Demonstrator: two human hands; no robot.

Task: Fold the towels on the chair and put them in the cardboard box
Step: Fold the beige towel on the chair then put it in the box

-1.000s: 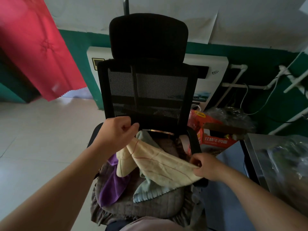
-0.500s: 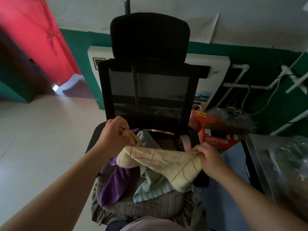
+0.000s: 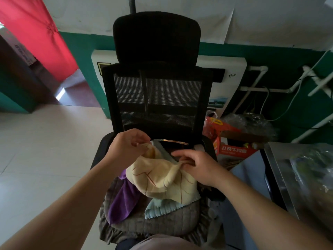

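A cream towel with thin brown lines hangs bunched above the seat of the black mesh office chair. My left hand pinches its upper left corner. My right hand pinches its other corner just to the right, so the two corners are close together. Under it on the grey seat cushion lie a purple towel and a pale blue towel. An orange and red cardboard box stands on the floor to the right of the chair, partly hidden by the armrest.
A metal cabinet with crumpled plastic bags on top stands at the right. A white appliance and white pipes sit against the green wall behind the chair. Pale tiled floor lies to the left, with a red curtain beyond.
My right hand has carried its corner of the cream towel up and to the left, toward my left hand. The stretched towel now sags in a fold between them.
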